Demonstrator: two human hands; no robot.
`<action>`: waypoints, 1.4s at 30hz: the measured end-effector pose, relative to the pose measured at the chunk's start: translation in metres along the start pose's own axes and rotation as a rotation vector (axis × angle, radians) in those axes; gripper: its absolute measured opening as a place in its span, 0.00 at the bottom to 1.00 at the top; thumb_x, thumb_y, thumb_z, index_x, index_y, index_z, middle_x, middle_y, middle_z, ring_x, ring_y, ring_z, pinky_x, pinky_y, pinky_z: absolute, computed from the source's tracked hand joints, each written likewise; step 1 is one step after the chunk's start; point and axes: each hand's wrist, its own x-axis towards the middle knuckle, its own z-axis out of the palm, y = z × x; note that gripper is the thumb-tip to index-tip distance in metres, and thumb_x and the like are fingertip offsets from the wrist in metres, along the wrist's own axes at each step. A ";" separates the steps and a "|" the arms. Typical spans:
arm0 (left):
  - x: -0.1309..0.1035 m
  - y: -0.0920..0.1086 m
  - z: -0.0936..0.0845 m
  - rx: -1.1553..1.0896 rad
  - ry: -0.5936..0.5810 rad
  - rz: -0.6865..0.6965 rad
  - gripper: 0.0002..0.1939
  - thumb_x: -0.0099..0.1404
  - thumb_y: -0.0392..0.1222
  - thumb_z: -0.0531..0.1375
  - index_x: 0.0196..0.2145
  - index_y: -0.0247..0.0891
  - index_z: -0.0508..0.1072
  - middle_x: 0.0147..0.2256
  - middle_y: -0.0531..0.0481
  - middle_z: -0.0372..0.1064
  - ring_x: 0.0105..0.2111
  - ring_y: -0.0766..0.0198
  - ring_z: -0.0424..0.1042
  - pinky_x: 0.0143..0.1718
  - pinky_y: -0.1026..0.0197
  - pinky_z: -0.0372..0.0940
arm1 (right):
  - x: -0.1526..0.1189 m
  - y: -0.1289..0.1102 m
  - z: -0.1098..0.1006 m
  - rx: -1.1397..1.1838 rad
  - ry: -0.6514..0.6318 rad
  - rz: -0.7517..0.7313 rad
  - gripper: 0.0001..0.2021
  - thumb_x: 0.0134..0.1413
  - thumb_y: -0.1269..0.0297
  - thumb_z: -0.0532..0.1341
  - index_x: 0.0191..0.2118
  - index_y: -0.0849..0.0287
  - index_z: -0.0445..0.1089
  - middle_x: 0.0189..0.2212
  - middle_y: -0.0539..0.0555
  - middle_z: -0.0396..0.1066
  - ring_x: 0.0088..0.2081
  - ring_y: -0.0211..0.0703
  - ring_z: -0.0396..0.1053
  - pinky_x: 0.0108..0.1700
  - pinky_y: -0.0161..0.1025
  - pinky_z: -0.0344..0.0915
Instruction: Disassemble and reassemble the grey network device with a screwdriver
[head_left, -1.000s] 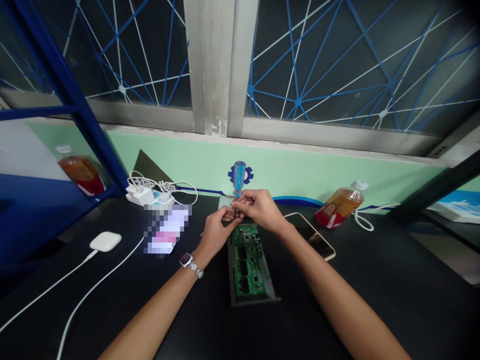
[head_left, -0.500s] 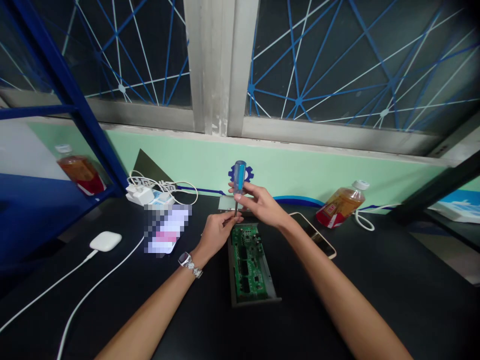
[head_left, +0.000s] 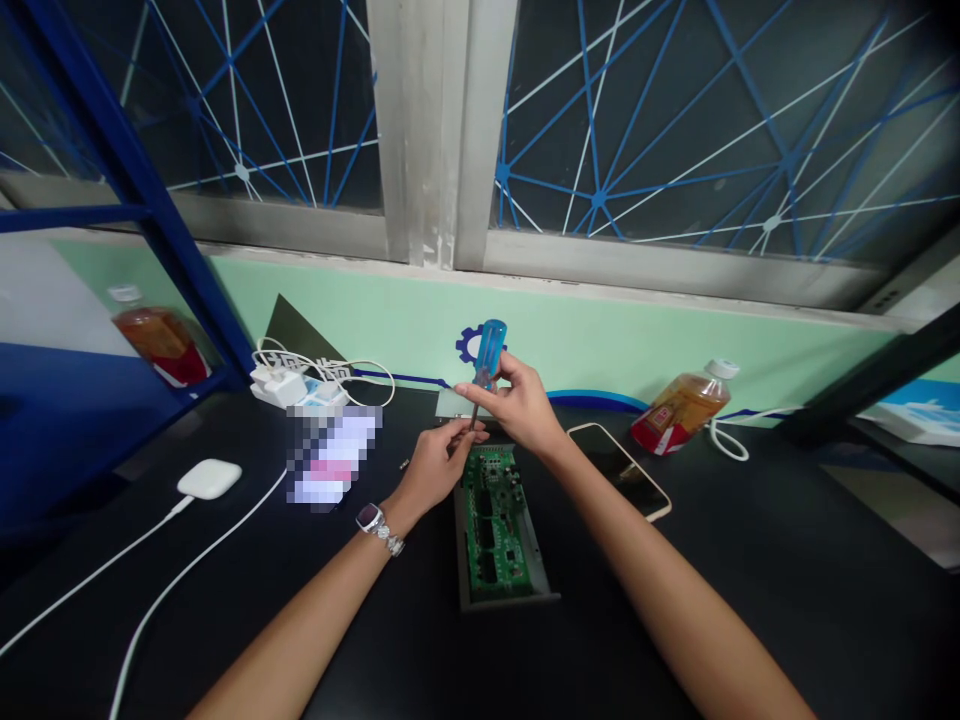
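Note:
My right hand (head_left: 517, 400) holds a screwdriver (head_left: 491, 347) by its blue see-through handle, the shaft slanting down to the left. My left hand (head_left: 439, 462) is closed at the lower end of the shaft, its fingertips together at the far end of the circuit board; whether they pinch a small part is hidden. The green circuit board (head_left: 499, 540) lies in a grey metal tray (head_left: 536, 548) on the black table, just nearer than my hands. A pale flat piece (head_left: 450, 403) stands behind my fingertips.
A phone (head_left: 622, 470) and a drink bottle (head_left: 682, 408) are on the right. On the left are a blurred phone (head_left: 334, 458), a white case (head_left: 210, 479) with a cable, and a power strip (head_left: 281, 385). The wall and window stand behind.
The screwdriver handle has tilted to the right from nearly upright, and my right hand's fingers have shifted around it. My left hand has stayed almost in place.

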 end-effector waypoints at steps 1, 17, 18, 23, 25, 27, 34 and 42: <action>-0.001 0.000 0.001 0.034 0.025 0.008 0.12 0.70 0.42 0.55 0.45 0.37 0.75 0.42 0.45 0.78 0.43 0.57 0.78 0.46 0.59 0.69 | -0.001 -0.001 0.001 -0.028 0.021 0.006 0.16 0.49 0.52 0.68 0.31 0.56 0.64 0.25 0.46 0.60 0.27 0.36 0.57 0.31 0.37 0.58; -0.007 -0.001 0.005 0.164 0.021 0.025 0.10 0.72 0.38 0.49 0.44 0.39 0.69 0.38 0.47 0.77 0.40 0.59 0.76 0.44 0.59 0.65 | 0.005 -0.006 -0.029 0.101 -0.365 0.141 0.15 0.55 0.50 0.62 0.40 0.57 0.73 0.34 0.51 0.70 0.27 0.35 0.62 0.24 0.34 0.62; -0.008 -0.001 0.006 0.179 0.021 0.028 0.10 0.72 0.38 0.49 0.44 0.39 0.69 0.38 0.47 0.76 0.40 0.59 0.75 0.44 0.59 0.65 | 0.005 -0.004 -0.027 0.113 -0.353 0.143 0.15 0.54 0.50 0.63 0.39 0.57 0.72 0.33 0.51 0.69 0.27 0.35 0.62 0.24 0.34 0.61; -0.011 -0.004 0.011 0.246 0.026 0.025 0.11 0.72 0.37 0.47 0.46 0.40 0.67 0.38 0.46 0.73 0.40 0.57 0.73 0.45 0.58 0.64 | 0.004 -0.001 -0.019 0.130 -0.274 0.094 0.16 0.53 0.51 0.65 0.41 0.56 0.68 0.30 0.49 0.67 0.29 0.37 0.62 0.28 0.34 0.61; -0.011 -0.003 0.013 0.271 0.020 0.022 0.11 0.73 0.36 0.46 0.46 0.40 0.66 0.38 0.46 0.72 0.40 0.57 0.73 0.45 0.57 0.64 | 0.003 -0.001 -0.016 0.126 -0.258 0.071 0.16 0.53 0.51 0.65 0.40 0.56 0.68 0.31 0.49 0.67 0.31 0.38 0.64 0.32 0.35 0.63; -0.011 0.000 0.013 0.311 0.016 0.027 0.11 0.72 0.36 0.47 0.46 0.40 0.66 0.40 0.45 0.71 0.41 0.56 0.72 0.45 0.57 0.64 | 0.003 0.000 -0.014 0.127 -0.237 0.051 0.15 0.52 0.51 0.65 0.40 0.56 0.68 0.32 0.50 0.67 0.33 0.39 0.65 0.35 0.37 0.64; -0.001 0.012 -0.039 0.630 -0.041 0.093 0.06 0.66 0.39 0.56 0.41 0.40 0.70 0.41 0.45 0.68 0.41 0.55 0.70 0.43 0.55 0.64 | 0.001 0.006 -0.017 0.127 -0.220 0.110 0.16 0.55 0.50 0.63 0.42 0.56 0.66 0.33 0.50 0.69 0.25 0.34 0.66 0.27 0.36 0.63; 0.002 -0.027 -0.094 0.648 -0.292 -0.096 0.03 0.57 0.40 0.61 0.29 0.41 0.75 0.29 0.50 0.69 0.29 0.60 0.69 0.31 0.61 0.60 | -0.007 -0.013 -0.020 0.110 -0.149 0.058 0.12 0.62 0.52 0.57 0.40 0.54 0.61 0.32 0.52 0.71 0.27 0.38 0.71 0.27 0.38 0.67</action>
